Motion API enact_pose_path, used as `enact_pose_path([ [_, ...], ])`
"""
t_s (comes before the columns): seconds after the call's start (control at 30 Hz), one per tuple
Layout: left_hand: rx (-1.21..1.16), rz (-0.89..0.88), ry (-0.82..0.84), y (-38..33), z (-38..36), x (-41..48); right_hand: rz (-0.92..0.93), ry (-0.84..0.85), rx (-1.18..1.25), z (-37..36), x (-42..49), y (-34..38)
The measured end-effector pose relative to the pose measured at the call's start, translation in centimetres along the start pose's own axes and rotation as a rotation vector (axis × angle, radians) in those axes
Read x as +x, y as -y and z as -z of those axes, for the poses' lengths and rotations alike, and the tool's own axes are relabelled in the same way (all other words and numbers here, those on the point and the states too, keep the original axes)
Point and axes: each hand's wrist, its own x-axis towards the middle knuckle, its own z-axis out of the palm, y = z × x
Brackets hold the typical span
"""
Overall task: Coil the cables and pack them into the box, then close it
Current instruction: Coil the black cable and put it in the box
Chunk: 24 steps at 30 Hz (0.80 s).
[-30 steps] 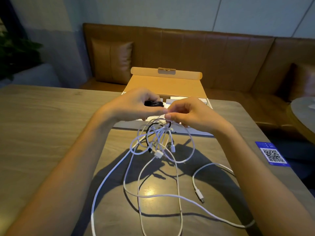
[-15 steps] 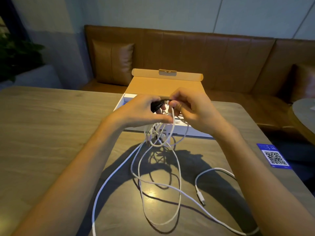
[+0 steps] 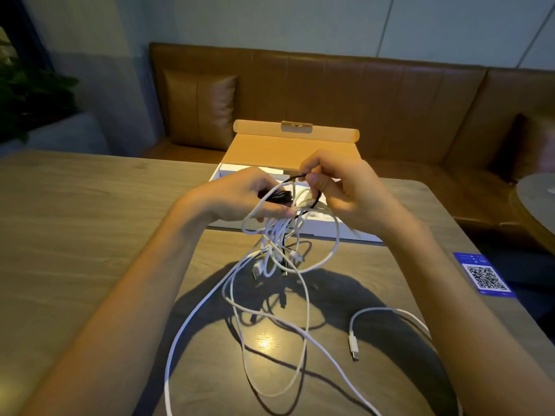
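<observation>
My left hand (image 3: 240,196) grips a small coil of black cable (image 3: 279,196) together with a bundle of tangled white cables (image 3: 279,244) that hangs down to the table. My right hand (image 3: 339,187) pinches a loop of the black cable between thumb and fingers, just right of the left hand. Both hands are raised over the front edge of the open white box (image 3: 327,228), whose brown cardboard lid (image 3: 288,148) stands folded back. Long white cable loops (image 3: 303,331) trail across the wooden table, and one white connector end (image 3: 353,346) lies at the right.
The wooden table (image 3: 75,205) reaches left and toward me. A blue QR-code sticker (image 3: 485,276) lies near its right edge. A brown leather bench (image 3: 375,100) with a cushion (image 3: 199,109) runs behind the table. A round table (image 3: 537,193) shows at far right, a plant (image 3: 27,91) at far left.
Both hands have lifted the tangled bundle higher and further toward the box. My right hand has pulled a loop of black cable up and to the right. The trailing white loops have shifted on the table.
</observation>
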Motion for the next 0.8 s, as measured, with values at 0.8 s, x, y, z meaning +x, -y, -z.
enact_pose_path([
  [0.8,0.129,0.088,-0.02,1.9,0.5,0.1,-0.211,0.138,-0.17,0.4,-0.4,-2.0],
])
